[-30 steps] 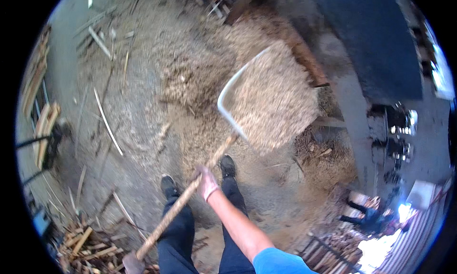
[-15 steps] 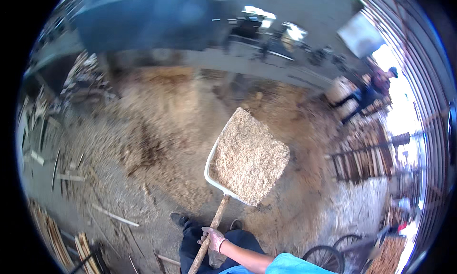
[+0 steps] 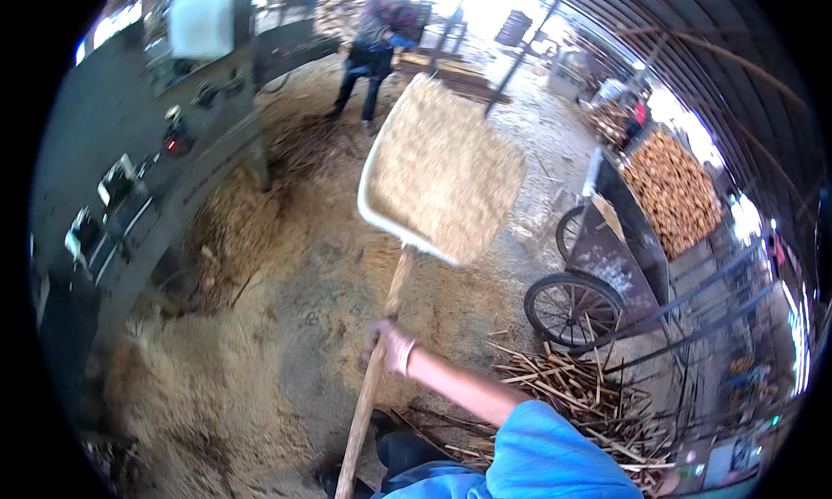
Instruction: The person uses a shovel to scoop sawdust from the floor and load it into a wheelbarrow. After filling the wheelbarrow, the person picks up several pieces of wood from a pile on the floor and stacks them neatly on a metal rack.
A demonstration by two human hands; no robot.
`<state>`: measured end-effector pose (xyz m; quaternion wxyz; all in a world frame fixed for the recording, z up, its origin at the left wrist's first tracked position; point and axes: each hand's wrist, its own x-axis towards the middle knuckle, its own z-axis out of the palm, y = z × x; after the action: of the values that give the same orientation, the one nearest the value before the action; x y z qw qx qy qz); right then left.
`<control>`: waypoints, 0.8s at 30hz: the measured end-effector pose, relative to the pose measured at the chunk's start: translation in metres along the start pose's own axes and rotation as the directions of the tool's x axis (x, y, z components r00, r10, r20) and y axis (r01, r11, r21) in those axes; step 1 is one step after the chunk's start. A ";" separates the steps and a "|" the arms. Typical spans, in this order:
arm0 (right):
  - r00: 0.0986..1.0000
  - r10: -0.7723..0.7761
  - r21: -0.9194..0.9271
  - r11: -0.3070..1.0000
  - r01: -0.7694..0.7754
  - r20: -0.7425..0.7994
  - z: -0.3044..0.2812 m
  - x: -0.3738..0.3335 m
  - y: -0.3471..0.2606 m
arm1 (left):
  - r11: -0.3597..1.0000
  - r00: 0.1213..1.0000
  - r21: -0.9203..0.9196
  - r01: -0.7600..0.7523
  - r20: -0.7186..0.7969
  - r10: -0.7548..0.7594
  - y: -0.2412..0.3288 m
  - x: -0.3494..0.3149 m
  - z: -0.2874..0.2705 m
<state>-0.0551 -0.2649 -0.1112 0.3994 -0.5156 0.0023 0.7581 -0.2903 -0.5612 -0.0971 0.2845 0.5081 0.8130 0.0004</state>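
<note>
Round swings the view! The cart (image 3: 617,269), low right half a second ago, now stands mid-right. The shovel (image 3: 406,236) rides upper centre, sawdust (image 3: 446,170) still heaped: carried, seemingly, not tipped. Right hand (image 3: 393,346): fingers clamped round the handle (image 3: 367,395). Left hand: out of view, can't tell.

The top (image 3: 555,454) is bright blue with a short sleeve (image 3: 520,421), the pants (image 3: 409,451) are dark, and the right hand (image 3: 388,343) wears a pale glove (image 3: 400,350).
</note>
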 end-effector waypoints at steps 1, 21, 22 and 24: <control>0.996 -0.076 0.032 0.997 0.075 0.047 -0.008 -0.007 -0.042 | 0.999 0.999 0.023 -0.033 -0.007 0.033 0.022 0.005 -0.005; 0.527 -0.841 0.595 0.360 0.718 -0.127 -0.324 -0.117 -0.282 | 0.359 0.267 -0.184 -0.915 0.391 0.881 0.472 0.030 0.022; 0.580 -0.808 0.651 0.386 0.654 -0.104 -0.344 -0.110 -0.275 | 0.329 0.279 -0.067 -0.942 0.391 0.877 0.466 0.029 0.037; 0.705 -0.709 0.757 0.453 0.471 -0.014 -0.356 -0.093 -0.267 | 0.308 0.307 0.054 -0.950 0.356 0.883 0.461 0.037 0.049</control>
<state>0.3987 -0.2873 -0.0958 0.8013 -0.1620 0.0523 0.5736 0.1016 -0.3213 -0.0218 0.2684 0.9086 0.3199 -0.0071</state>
